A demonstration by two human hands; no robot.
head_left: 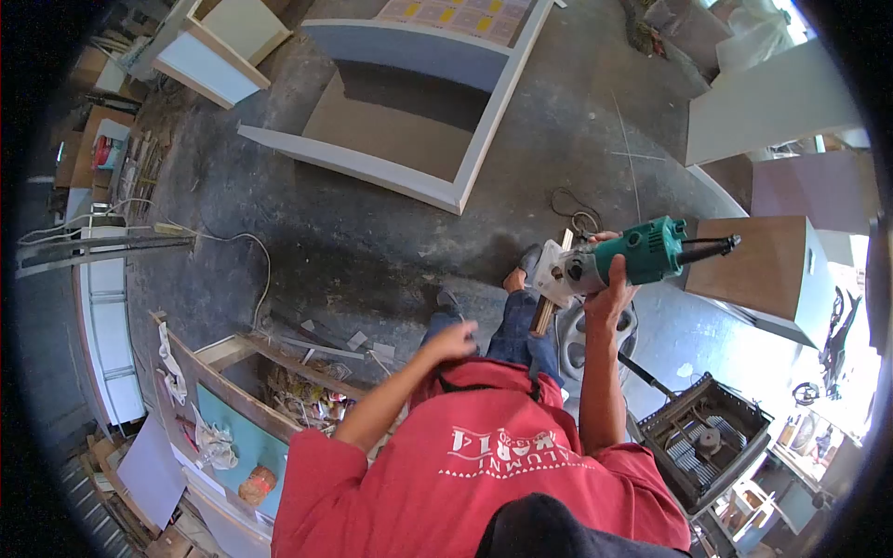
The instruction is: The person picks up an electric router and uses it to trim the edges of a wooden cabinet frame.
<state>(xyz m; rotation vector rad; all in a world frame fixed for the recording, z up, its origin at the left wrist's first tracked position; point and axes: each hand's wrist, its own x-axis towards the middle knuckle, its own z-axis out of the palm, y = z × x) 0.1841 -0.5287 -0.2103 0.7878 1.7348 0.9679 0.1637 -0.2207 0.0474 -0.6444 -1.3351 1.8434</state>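
Observation:
My right hand (610,290) grips a green electric router (642,251), held on its side out in front of me to the right. The router's pale square base plate (551,275) faces left, and its black cord end points right. Beside the base is a narrow wooden strip (543,319); whether it touches the router I cannot tell. My left hand (452,342) hangs in front of my waist with loosely bent fingers and nothing in it.
An open cabinet frame (460,191) lies on the concrete floor ahead. A wooden box cabinet (752,270) and a black crate (712,442) stand right. At left is a cluttered workbench (256,442). A light cable (268,279) runs over the floor, with scraps nearby.

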